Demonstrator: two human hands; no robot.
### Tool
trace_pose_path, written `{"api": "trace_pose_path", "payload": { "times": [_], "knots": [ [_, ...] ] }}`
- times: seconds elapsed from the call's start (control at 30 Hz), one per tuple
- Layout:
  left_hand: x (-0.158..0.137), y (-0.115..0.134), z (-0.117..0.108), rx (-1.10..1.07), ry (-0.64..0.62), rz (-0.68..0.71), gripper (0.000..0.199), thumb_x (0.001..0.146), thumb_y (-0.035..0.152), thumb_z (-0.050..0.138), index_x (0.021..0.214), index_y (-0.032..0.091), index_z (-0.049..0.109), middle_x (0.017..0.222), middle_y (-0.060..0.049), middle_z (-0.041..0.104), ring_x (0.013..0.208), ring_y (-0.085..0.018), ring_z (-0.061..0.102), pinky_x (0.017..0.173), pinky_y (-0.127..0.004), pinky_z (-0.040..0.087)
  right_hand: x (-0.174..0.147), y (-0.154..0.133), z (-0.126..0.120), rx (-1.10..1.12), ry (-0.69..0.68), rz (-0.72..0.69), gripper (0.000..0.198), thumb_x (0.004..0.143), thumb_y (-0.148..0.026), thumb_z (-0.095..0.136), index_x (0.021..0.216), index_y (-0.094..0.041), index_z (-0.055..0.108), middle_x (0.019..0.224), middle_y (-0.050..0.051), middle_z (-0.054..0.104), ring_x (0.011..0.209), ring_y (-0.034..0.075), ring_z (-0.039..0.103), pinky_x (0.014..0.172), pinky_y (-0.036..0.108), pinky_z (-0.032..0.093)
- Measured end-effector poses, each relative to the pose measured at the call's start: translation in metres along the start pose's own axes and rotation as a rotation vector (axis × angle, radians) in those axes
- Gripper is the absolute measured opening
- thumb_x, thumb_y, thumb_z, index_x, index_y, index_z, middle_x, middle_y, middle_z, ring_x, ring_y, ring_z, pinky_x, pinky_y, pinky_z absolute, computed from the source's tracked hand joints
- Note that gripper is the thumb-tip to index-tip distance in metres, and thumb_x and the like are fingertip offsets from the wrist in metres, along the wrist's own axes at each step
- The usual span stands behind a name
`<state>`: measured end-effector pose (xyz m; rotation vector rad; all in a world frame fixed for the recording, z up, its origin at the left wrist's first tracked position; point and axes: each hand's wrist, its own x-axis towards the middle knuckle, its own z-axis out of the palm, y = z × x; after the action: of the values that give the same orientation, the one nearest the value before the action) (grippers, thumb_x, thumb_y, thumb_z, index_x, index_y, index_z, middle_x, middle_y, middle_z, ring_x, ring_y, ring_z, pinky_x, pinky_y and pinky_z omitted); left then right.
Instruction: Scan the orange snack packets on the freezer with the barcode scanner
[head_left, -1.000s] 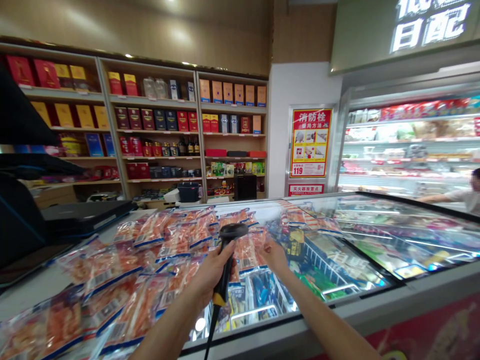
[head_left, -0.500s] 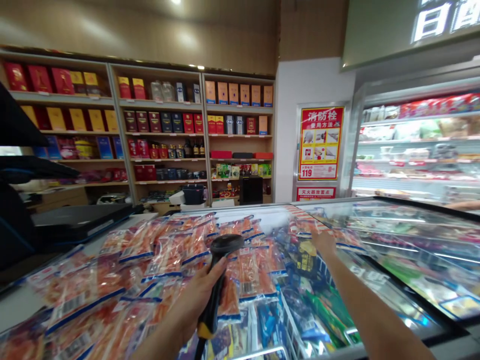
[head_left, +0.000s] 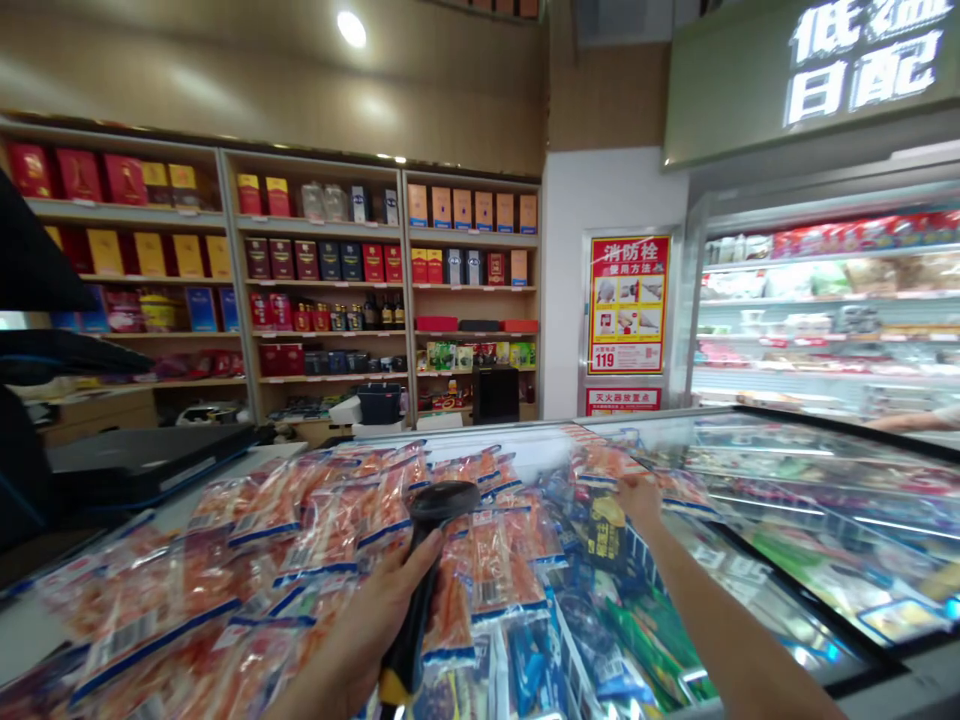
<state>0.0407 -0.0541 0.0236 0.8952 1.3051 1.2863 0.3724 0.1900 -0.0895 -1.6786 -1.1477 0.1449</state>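
My left hand [head_left: 375, 620] is closed round the dark handle of a barcode scanner [head_left: 420, 560], whose wide head points up and away from me. The scanner is over clear packets of orange-pink meat-like food [head_left: 495, 555] with blue edges. Farther off on the right, my right hand [head_left: 641, 500] has its fingers curled at the lower edge of another such packet [head_left: 602, 462]. What those fingers grip, if anything, is hidden. Just below that hand lies a dark blue bag with yellow print [head_left: 606, 528]. More packets lie to its right [head_left: 684, 492].
The chest freezer's glass lid [head_left: 750, 560] has a black frame on the right. White wire dividers and green and blue bags show in the freezer. At left stands a black machine [head_left: 142, 465]. Boxed goods fill shelves [head_left: 322, 225] behind; another person's arm [head_left: 911, 422] shows at far right.
The view has tilted up slightly, showing more of the sign. My left hand and the scanner sit a little lower and farther left; my right hand stays by the same packet.
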Motion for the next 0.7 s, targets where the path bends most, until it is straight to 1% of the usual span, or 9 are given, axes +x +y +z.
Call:
{"api": "trace_pose_path", "payload": {
  "times": [0.07, 0.13, 0.23, 0.3, 0.37, 0.47, 0.57, 0.7],
  "knots": [
    [-0.005, 0.002, -0.002, -0.011, -0.019, 0.029, 0.033, 0.06, 0.047, 0.058, 0.066, 0.015, 0.049, 0.048, 0.003, 0.053, 0.039, -0.006, 0.046, 0.04, -0.017, 0.036, -0.01, -0.012, -0.004, 0.1, -0.019, -0.004, 0.015, 0.062, -0.026, 0.049, 0.065, -0.013, 0.057, 0.062, 0.007, 0.062, 0.062, 0.02, 0.059, 0.058, 0.03, 0.044],
    [-0.008, 0.004, -0.005, -0.019, -0.047, 0.054, 0.032, 0.061, 0.046, 0.057, 0.065, 0.016, 0.048, 0.048, 0.003, 0.053, 0.039, -0.005, 0.045, 0.04, -0.017, 0.036, -0.023, -0.031, -0.007, 0.26, -0.073, -0.011, 0.017, 0.063, -0.028, 0.047, 0.069, -0.014, 0.056, 0.063, 0.006, 0.063, 0.058, 0.018, 0.059, 0.053, 0.027, 0.044],
    [-0.008, 0.005, -0.01, -0.023, -0.072, 0.055, 0.033, 0.061, 0.047, 0.057, 0.066, 0.016, 0.048, 0.047, 0.003, 0.052, 0.038, -0.005, 0.044, 0.04, -0.017, 0.036, -0.047, -0.068, -0.009, 0.497, -0.196, -0.018, 0.016, 0.062, -0.029, 0.048, 0.069, -0.016, 0.053, 0.058, 0.003, 0.061, 0.054, 0.017, 0.059, 0.049, 0.026, 0.044],
    [-0.006, 0.005, -0.012, -0.03, -0.071, 0.049, 0.034, 0.06, 0.047, 0.058, 0.066, 0.016, 0.047, 0.047, 0.004, 0.052, 0.038, -0.006, 0.045, 0.04, -0.017, 0.037, -0.064, -0.092, -0.008, 0.562, -0.268, -0.039, 0.014, 0.061, -0.029, 0.048, 0.068, -0.017, 0.051, 0.054, 0.002, 0.06, 0.053, 0.017, 0.059, 0.048, 0.026, 0.045],
    [-0.005, 0.005, -0.012, -0.033, -0.069, 0.045, 0.035, 0.059, 0.048, 0.059, 0.066, 0.016, 0.047, 0.047, 0.004, 0.052, 0.038, -0.006, 0.045, 0.04, -0.018, 0.037, -0.079, -0.109, -0.003, 0.564, -0.307, -0.098, 0.013, 0.062, -0.029, 0.048, 0.067, -0.018, 0.051, 0.054, 0.002, 0.059, 0.054, 0.017, 0.059, 0.048, 0.026, 0.045],
    [-0.007, 0.007, -0.011, -0.026, -0.075, 0.052, 0.035, 0.059, 0.048, 0.058, 0.065, 0.016, 0.047, 0.046, 0.004, 0.051, 0.038, -0.006, 0.045, 0.039, -0.018, 0.037, -0.097, -0.125, 0.007, 0.513, -0.315, -0.185, 0.011, 0.064, -0.028, 0.047, 0.065, -0.018, 0.051, 0.056, 0.002, 0.06, 0.056, 0.017, 0.059, 0.049, 0.025, 0.044],
    [-0.012, 0.01, -0.009, -0.03, -0.071, 0.081, 0.034, 0.06, 0.048, 0.057, 0.064, 0.016, 0.046, 0.046, 0.004, 0.05, 0.037, -0.006, 0.045, 0.04, -0.018, 0.037, -0.108, -0.133, 0.014, 0.492, -0.32, -0.208, 0.009, 0.065, -0.027, 0.045, 0.066, -0.019, 0.05, 0.057, 0.002, 0.061, 0.056, 0.016, 0.059, 0.051, 0.025, 0.044],
    [-0.017, 0.013, -0.009, -0.034, -0.073, 0.102, 0.033, 0.06, 0.046, 0.058, 0.064, 0.017, 0.045, 0.045, 0.005, 0.049, 0.038, -0.006, 0.044, 0.039, -0.018, 0.036, -0.117, -0.14, 0.016, 0.468, -0.311, -0.211, 0.009, 0.065, -0.026, 0.045, 0.065, -0.018, 0.05, 0.058, 0.002, 0.062, 0.055, 0.016, 0.059, 0.052, 0.025, 0.043]
  ]
}}
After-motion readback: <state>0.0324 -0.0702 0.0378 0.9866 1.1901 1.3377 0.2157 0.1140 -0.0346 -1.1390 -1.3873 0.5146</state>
